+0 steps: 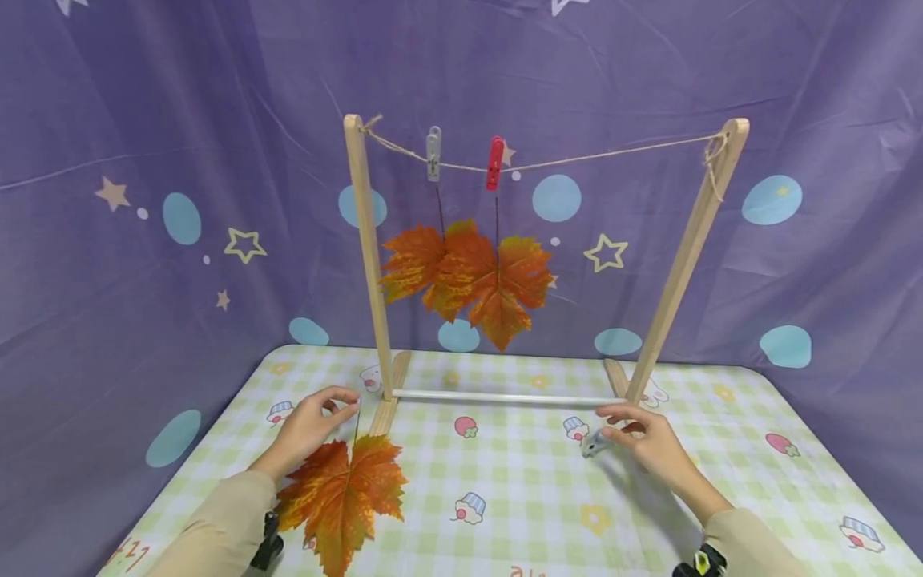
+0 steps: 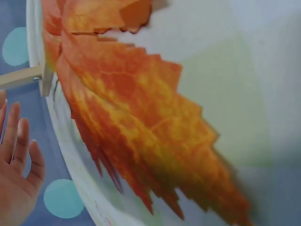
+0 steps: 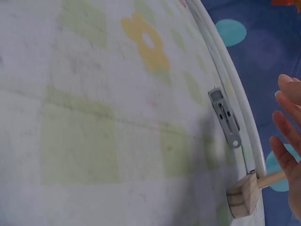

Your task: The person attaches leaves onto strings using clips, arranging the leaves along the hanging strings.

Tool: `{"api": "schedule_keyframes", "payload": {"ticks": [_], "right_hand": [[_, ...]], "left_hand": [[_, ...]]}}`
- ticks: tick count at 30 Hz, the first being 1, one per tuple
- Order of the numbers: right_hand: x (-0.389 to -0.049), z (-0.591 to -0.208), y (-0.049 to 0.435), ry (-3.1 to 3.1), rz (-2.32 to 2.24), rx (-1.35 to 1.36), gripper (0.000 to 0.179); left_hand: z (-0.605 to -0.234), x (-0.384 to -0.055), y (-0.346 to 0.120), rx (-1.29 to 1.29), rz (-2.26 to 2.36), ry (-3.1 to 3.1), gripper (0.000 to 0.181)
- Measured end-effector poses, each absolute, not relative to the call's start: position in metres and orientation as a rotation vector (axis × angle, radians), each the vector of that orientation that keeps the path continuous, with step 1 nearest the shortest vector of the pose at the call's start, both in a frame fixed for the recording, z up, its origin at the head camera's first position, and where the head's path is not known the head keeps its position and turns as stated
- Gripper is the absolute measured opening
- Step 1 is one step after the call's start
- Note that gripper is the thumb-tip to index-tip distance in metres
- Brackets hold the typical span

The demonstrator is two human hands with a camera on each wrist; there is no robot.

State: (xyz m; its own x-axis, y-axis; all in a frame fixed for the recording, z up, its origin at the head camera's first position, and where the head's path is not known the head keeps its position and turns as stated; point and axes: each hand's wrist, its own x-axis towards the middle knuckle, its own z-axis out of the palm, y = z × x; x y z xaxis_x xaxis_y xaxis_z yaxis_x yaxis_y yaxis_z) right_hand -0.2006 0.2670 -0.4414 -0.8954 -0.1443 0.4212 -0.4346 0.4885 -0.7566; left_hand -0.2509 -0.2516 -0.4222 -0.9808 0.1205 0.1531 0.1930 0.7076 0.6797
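My left hand (image 1: 315,423) pinches an orange maple-like leaf (image 1: 344,497) by its thin stem between thumb and index finger, and the blade hangs below. In the left wrist view the leaf (image 2: 136,117) fills the middle, with fingers (image 2: 19,146) at the left edge. My right hand (image 1: 645,437) is at the foot of the frame's right post, fingers spread and slightly bent. Close by its thumb lies a grey clothespin (image 1: 594,443) on the tablecloth. The right wrist view shows this clothespin (image 3: 225,117) apart from the fingers (image 3: 284,127).
A wooden frame (image 1: 678,272) with a white crossbar (image 1: 505,397) stands at the back. Across its top runs a string (image 1: 613,154), where a grey clothespin (image 1: 433,154) and a red clothespin (image 1: 494,163) each hold a hanging orange leaf (image 1: 505,288). A checked cloth (image 1: 534,473) covers the table.
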Motion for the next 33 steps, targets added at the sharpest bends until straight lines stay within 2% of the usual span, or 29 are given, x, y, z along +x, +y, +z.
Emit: {"api": "schedule_keyframes", "payload": {"ticks": [17, 33], "right_hand": [[-0.217, -0.452, 0.282, -2.606, 1.311, 0.578, 0.033], [-0.228, -0.457, 0.283, -2.730, 1.186, 0.697, 0.031]], "left_hand": [[-0.431, -0.272, -0.259, -0.171, -1.126, -2.930, 0.028], [-0.436, -0.277, -0.254, -0.037, -1.126, -3.038, 0.039]]}}
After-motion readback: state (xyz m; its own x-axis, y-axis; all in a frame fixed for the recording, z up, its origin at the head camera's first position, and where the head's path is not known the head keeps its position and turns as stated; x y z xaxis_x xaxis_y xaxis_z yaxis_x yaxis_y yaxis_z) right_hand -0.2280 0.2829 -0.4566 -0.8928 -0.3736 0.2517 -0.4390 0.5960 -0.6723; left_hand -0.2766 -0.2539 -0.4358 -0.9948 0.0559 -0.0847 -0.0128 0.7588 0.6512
